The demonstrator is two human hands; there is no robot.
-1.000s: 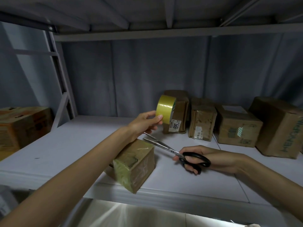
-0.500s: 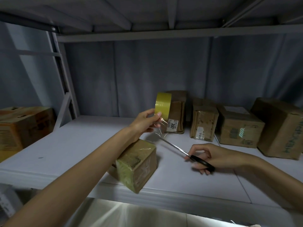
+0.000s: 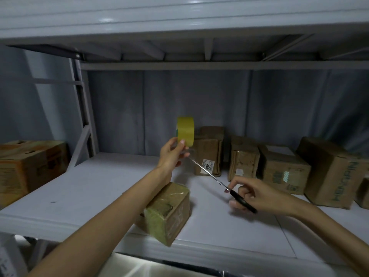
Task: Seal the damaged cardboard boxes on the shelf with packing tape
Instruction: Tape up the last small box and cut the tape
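The left hand (image 3: pixel 172 154) pinches a yellow tape roll (image 3: pixel 185 133) and holds it up above the shelf (image 3: pixel 83 188). The right hand (image 3: pixel 253 193) grips black-handled scissors (image 3: pixel 223 185), blades seemingly closed, their tip just under the left fingers. Below the left forearm sits 1 taped box (image 3: pixel 169 212); behind the right hand stand 4 more boxes (image 3: pixel 283 169).

Dim, bluish light throughout. Pale grey metal shelving (image 3: pixel 83 188) with a flat white deck, a ribbed upper shelf (image 3: pixel 179 21) overhead, and an upright post (image 3: pixel 83 108) with a slanted brace at left. Behind, a grey-blue back wall (image 3: pixel 199 108) in vertical panels. Below the front edge, a bright lit surface (image 3: pixel 139 264).
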